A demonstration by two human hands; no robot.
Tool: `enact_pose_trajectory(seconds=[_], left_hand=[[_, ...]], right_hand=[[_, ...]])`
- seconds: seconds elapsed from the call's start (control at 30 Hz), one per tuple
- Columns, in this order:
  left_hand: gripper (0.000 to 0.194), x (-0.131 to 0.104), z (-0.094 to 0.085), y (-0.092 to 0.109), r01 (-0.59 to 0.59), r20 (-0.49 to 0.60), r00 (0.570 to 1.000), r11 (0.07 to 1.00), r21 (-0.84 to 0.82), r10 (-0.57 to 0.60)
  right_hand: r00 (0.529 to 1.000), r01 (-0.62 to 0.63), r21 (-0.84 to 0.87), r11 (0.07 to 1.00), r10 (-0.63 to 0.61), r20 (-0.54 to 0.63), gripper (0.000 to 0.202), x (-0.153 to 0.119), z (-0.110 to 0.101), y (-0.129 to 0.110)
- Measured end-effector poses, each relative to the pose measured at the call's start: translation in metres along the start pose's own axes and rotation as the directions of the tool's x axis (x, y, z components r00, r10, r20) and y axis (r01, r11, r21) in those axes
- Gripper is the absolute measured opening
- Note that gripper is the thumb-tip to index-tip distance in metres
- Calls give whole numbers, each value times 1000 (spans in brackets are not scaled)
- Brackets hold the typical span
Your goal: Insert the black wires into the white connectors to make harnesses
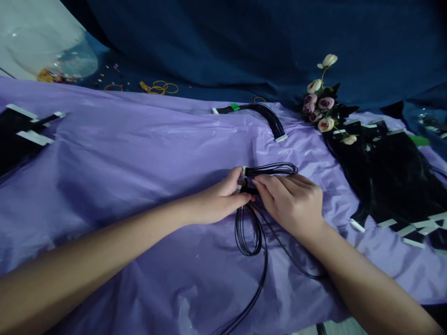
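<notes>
Purple sheeting point(139, 149) spreads beneath a black cable bundle point(272, 168) looped between two bare hands. The left hand point(220, 200) pinches it between thumb and fingers beside a white connector point(243, 171), apparently to steady the gathered strands; the right hand point(296, 200) closes bunched fingers on the same bundle, their tips partly hidden. The left forearm reaches in low, its wrist nearly straight; the right angles inward, knuckles up.

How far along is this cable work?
Possibly done: the cable pile on the right, though this picture can't confirm it. In hand: looped black cable, held by the left hand and right hand. Perhaps left: the far-left cables and single bundle beyond the hands.
</notes>
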State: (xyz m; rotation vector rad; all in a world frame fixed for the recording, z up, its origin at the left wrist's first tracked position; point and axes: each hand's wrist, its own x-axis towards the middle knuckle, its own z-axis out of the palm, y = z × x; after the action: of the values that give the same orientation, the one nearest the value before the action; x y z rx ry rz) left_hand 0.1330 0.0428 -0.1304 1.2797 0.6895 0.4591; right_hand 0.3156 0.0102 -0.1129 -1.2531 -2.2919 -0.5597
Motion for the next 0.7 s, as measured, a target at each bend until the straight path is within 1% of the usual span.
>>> enact_pose_trajectory(seconds=[0.07,0.1,0.13,0.2,0.27,0.33,0.37,0.43,0.5,0.53,0.6,0.7], left_hand=[[23,1,0,1,28,2,1000,998,-51,-28],[22,1,0,1,49,5,999,994,-102,-49],[22,2,1,2,76,8,997,982,-172,-76],[21,3,1,4,134,13,990,934,-331,-138],[21,4,1,8,171,7,982,878,-447,-188],[22,4,0,12,184,-12,976,847,-498,-219],[22,4,0,13,188,-22,973,840,-510,-231],[23,3,-1,15,192,-42,967,827,-528,-251],[24,3,-2,14,194,-50,964,816,-545,-262],[26,4,-3,13,190,-51,964,812,-552,-260],[30,4,-5,12,198,-36,965,816,-544,-258],[33,5,-7,10,226,-10,964,835,-502,-267]], right_hand=[[1000,-9,13,1000,9,8,6,0,0,1],[1000,-24,37,999,24,17,5,-1,-1,1],[998,-58,77,995,55,36,5,-2,-2,3],[982,-177,203,963,160,97,10,-5,-8,7],[941,-329,362,872,272,201,22,-8,-17,15],[888,-447,490,748,309,340,29,-11,-27,25],[861,-488,509,709,296,413,28,-11,-32,30],[800,-534,507,676,209,563,19,-11,-39,39],[741,-571,516,639,130,658,18,-9,-43,45],[726,-588,530,611,110,679,20,-9,-44,47],[724,-617,555,557,127,678,23,-8,-44,49],[754,-640,578,506,269,600,23,-8,-40,50]])
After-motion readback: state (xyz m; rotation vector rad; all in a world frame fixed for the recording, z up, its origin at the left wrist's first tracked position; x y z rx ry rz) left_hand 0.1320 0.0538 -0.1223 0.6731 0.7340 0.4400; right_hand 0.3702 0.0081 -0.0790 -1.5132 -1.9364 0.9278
